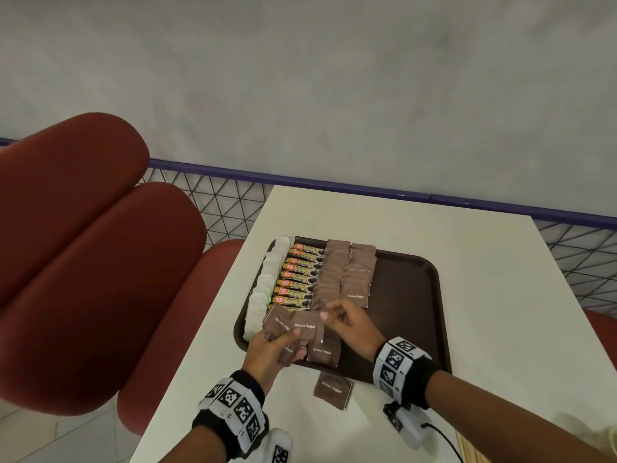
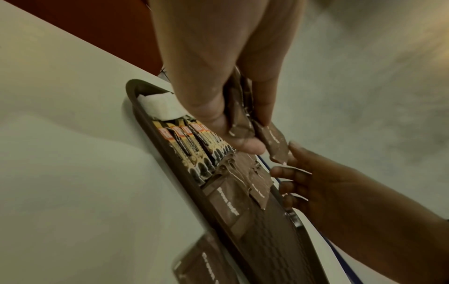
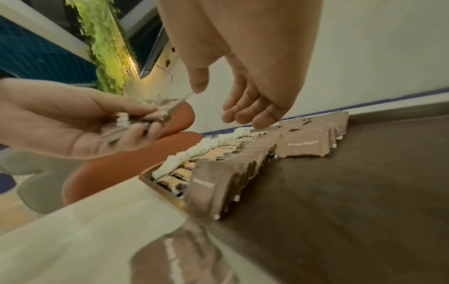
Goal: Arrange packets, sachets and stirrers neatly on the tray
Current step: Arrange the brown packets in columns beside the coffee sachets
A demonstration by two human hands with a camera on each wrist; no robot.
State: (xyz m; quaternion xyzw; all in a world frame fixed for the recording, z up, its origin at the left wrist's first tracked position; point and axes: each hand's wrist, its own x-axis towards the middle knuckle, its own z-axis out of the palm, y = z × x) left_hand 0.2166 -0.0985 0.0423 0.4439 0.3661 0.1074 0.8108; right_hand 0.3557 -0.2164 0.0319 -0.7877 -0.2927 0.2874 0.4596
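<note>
A dark brown tray (image 1: 407,295) lies on the white table (image 1: 467,235). On it run a column of white sachets (image 1: 267,285), a column of coffee granule sticks (image 1: 300,279) and rows of brown sugar sachets (image 1: 350,272). My left hand (image 1: 273,352) grips a fan of several brown sugar sachets (image 1: 302,325) over the tray's near left corner; the grip also shows in the left wrist view (image 2: 245,130). My right hand (image 1: 329,315) hovers just right of the fan, fingers relaxed and spread (image 3: 218,101), fingertips touching a sachet's edge. One brown sachet (image 1: 323,351) lies at the tray's front.
A loose brown sugar sachet (image 1: 332,389) lies on the table in front of the tray. Red padded chairs (image 1: 83,245) stand to the left. A wire mesh fence with a purple rail (image 1: 233,202) runs behind. A cable and small device (image 1: 407,426) sit near my right wrist.
</note>
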